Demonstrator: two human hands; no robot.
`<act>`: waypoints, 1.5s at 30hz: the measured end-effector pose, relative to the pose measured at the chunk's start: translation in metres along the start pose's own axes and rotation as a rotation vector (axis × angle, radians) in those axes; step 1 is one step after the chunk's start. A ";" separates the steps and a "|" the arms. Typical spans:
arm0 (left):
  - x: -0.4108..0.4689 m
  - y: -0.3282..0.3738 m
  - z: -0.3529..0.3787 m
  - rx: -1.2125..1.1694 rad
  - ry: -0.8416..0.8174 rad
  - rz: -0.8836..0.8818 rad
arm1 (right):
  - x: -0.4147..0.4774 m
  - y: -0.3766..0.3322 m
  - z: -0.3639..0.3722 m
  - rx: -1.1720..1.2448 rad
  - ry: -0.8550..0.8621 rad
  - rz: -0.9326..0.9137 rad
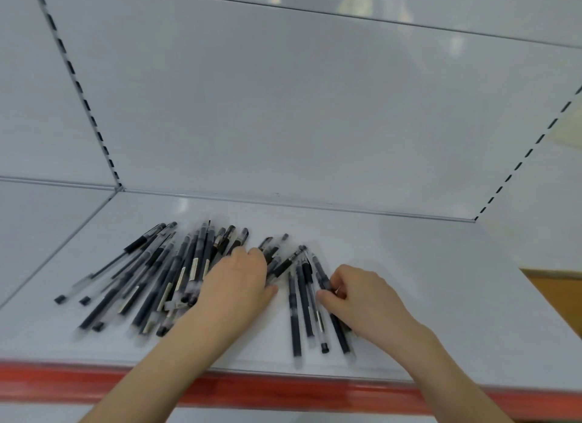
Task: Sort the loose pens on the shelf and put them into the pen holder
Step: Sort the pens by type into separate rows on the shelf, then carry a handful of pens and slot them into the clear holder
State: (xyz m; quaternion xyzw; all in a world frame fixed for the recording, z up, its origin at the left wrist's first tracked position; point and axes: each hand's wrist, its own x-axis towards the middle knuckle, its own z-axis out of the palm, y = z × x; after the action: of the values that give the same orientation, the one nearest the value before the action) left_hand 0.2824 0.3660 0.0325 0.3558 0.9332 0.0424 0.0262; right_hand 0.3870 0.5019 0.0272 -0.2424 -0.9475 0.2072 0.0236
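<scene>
Several loose black pens lie in a big pile on the left half of the white shelf. My left hand rests palm down on the pile's right edge, fingers spread over a few pens. A smaller group of pens lies side by side to the right, pointing front to back. My right hand has its fingers curled around one pen of that group at its right side. No pen holder is in view.
The shelf has a red front strip and a white back panel with slotted uprights at both sides. A wooden surface shows past the shelf's right end.
</scene>
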 end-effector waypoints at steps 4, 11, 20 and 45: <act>0.004 -0.001 0.005 -0.105 0.004 0.027 | 0.006 0.002 0.001 -0.014 0.011 0.020; 0.018 -0.014 0.002 -0.544 0.093 0.018 | 0.015 0.014 0.001 0.142 0.036 0.052; 0.007 0.004 -0.032 -1.609 0.103 -0.114 | 0.004 -0.012 -0.047 0.928 0.251 -0.031; -0.145 -0.168 -0.036 -1.799 0.472 -0.481 | -0.014 -0.227 0.051 1.155 -0.110 -0.376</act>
State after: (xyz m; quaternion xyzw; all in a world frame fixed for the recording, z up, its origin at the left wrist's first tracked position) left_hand 0.2768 0.1425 0.0546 -0.0165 0.5804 0.8069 0.1088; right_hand 0.2894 0.2951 0.0733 -0.0079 -0.7084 0.6920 0.1385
